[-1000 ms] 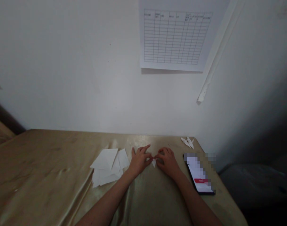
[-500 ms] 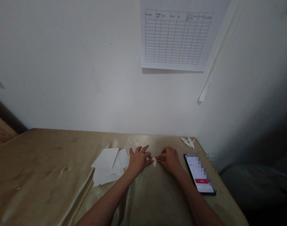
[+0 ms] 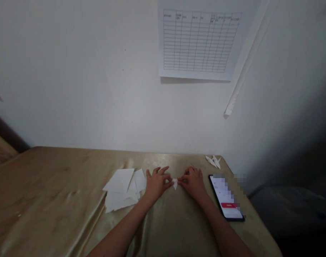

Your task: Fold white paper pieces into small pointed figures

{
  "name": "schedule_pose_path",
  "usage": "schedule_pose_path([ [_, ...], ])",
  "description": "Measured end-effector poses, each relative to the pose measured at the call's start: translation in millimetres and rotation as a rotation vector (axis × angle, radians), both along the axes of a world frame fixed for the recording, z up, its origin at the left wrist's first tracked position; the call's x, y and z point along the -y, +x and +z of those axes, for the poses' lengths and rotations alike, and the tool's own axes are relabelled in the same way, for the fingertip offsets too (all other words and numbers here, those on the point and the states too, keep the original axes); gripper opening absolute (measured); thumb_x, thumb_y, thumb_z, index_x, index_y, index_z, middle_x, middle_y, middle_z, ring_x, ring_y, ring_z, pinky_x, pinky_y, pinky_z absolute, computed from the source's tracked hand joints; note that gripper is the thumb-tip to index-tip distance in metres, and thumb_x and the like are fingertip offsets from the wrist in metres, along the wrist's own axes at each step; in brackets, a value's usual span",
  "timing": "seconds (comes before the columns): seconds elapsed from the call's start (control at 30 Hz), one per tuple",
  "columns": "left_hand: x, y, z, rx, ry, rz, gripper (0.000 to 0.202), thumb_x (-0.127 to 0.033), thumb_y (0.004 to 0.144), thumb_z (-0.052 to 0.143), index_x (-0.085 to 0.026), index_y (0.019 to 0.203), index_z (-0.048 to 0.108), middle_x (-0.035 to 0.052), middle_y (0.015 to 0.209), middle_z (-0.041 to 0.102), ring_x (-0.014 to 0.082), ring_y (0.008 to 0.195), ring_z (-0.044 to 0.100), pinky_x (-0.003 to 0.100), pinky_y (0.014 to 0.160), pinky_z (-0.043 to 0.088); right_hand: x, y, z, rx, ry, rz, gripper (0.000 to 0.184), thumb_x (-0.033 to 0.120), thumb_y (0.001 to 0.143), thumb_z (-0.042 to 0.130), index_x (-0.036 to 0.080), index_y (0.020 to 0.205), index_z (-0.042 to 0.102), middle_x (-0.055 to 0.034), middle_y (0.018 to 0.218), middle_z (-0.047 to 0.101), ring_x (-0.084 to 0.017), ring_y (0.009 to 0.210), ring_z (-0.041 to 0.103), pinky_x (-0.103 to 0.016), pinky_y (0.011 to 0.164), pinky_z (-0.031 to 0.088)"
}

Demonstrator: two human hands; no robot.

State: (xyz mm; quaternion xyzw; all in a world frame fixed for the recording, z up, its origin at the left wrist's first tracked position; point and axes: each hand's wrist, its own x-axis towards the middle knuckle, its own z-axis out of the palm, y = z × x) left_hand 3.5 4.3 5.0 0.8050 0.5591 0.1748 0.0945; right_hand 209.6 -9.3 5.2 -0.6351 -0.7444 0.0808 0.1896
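A small folded piece of white paper [image 3: 175, 184] is held between my two hands, its pointed end facing down toward me. My left hand [image 3: 157, 184] pinches its left side with thumb and index finger, the other fingers lifted and spread. On the opposite side, the thumb and fingertips of my right hand [image 3: 192, 181] are closed on the paper's right edge. Fingertips hide both ends of the paper. Left of my left hand lies a loose pile of white paper sheets [image 3: 120, 191].
A smartphone [image 3: 227, 200] with a lit screen lies right of my right hand. Several small folded paper shapes [image 3: 213, 161] rest at the table's far right corner. A brownish cloth covers the table [image 3: 58, 185], which meets a white wall carrying a printed chart [image 3: 197, 43].
Almost nothing differs. Both hands keep their pinch on the small paper, with only slight finger movement, and the view has shifted a little.
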Motion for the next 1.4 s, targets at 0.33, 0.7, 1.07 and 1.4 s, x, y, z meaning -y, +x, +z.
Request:
schedule_pose_path([
  [0.33, 4, 2, 2.2, 0.039, 0.014, 0.024, 0.017, -0.039, 0.081, 0.077, -0.031, 0.096, 0.072, 0.0006, 0.148, 0.055, 0.0332, 0.137, 0.044, 0.076, 0.114, 0.012, -1, 1, -14.7, -0.086, 0.083, 0.032, 0.012, 0.034, 0.084, 0.075, 0.035, 0.096, 0.078, -0.0054, 0.114, 0.062, -0.026, 0.117, 0.050, -0.050, 0.110, 0.027],
  [0.7, 6, 4, -2.0, 0.007, 0.046, -0.047, 0.009, -0.036, 0.087, 0.071, -0.037, 0.096, 0.076, -0.0011, 0.153, 0.049, 0.0321, 0.137, 0.046, 0.078, 0.112, 0.014, -3, 2, -16.5, -0.066, 0.100, 0.131, 0.023, 0.031, 0.088, 0.071, 0.045, 0.106, 0.075, -0.0040, 0.119, 0.059, -0.025, 0.120, 0.046, -0.046, 0.110, 0.029],
  [1.07, 5, 6, 7.2, -0.072, 0.031, -0.039, 0.010, -0.040, 0.089, 0.068, -0.034, 0.096, 0.073, -0.0010, 0.155, 0.048, 0.0340, 0.139, 0.043, 0.081, 0.110, 0.015, 0, -1, 1.7, 0.017, 0.051, 0.051, 0.014, 0.041, 0.086, 0.073, 0.043, 0.099, 0.077, -0.0049, 0.115, 0.060, -0.027, 0.123, 0.046, -0.056, 0.118, 0.012],
  [1.4, 8, 5, 6.9, -0.024, 0.020, 0.020, 0.010, -0.038, 0.086, 0.072, -0.030, 0.091, 0.072, -0.0002, 0.153, 0.051, 0.0346, 0.138, 0.044, 0.078, 0.112, 0.013, -3, 5, -8.7, -0.063, 0.075, 0.030, 0.009, 0.040, 0.080, 0.079, 0.037, 0.089, 0.080, -0.0056, 0.112, 0.062, -0.027, 0.119, 0.048, -0.054, 0.115, 0.019],
])
